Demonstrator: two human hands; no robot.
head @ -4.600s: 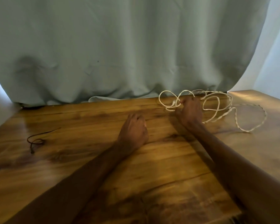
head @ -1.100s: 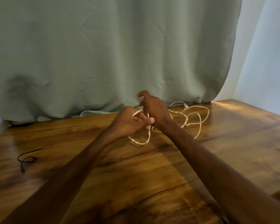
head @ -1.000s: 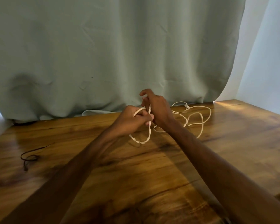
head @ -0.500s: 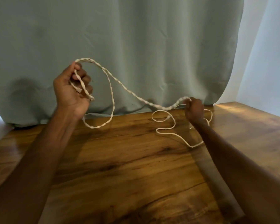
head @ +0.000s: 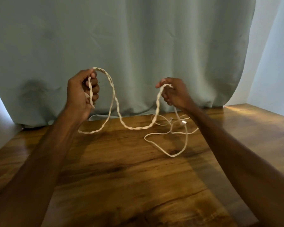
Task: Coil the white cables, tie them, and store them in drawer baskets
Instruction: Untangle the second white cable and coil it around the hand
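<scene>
One loop so far: left hand (head: 79,92) grips cable (head: 136,128); right hand (head: 175,94), apart, pinches next length. Match loop size; untangle slack by table (head: 121,177) back edge.

The twisted white cable (head: 113,95) is sagging between left grip (head: 82,92) and right grip (head: 174,94), its untwisted tail lying looped on the surface (head: 121,169) under the right grip.
</scene>
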